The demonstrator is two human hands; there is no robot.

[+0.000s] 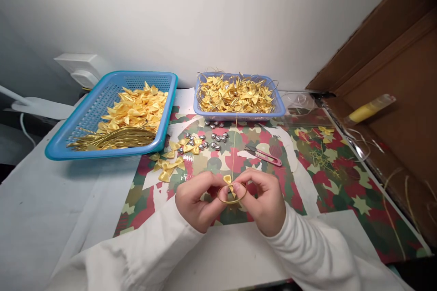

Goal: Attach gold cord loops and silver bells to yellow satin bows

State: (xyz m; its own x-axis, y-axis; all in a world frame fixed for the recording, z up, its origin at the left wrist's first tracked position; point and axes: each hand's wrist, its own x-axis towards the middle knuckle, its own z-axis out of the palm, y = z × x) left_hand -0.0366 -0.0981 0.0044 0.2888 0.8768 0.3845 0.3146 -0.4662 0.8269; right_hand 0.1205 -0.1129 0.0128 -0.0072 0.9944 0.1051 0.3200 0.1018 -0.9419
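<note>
My left hand (pixel 201 200) and my right hand (pixel 261 198) meet over the near middle of the table, thumbs and forefingers pinched together. Between them they hold a yellow ribbon bow (pixel 227 179) and a loop of gold cord (pixel 231 202). A thin yellow thread (pixel 234 150) runs from the fingertips away toward the far basket. The fingertips hide part of the bow and where the cord meets it. Beyond the hands lie several silver heart-shaped beads (pixel 218 138), loose yellow bows (pixel 167 170) and pink-handled thread snips (pixel 264 156).
At left, a blue basket (pixel 172 95) holds yellow bows and a bundle of gold cords (pixel 116 138). A smaller blue basket (pixel 239 116) at the back holds bows with cord loops. Thread scraps (pixel 321 161) lie at right, beside a cardboard wall (pixel 396 72) with a yellow tube (pixel 370 109).
</note>
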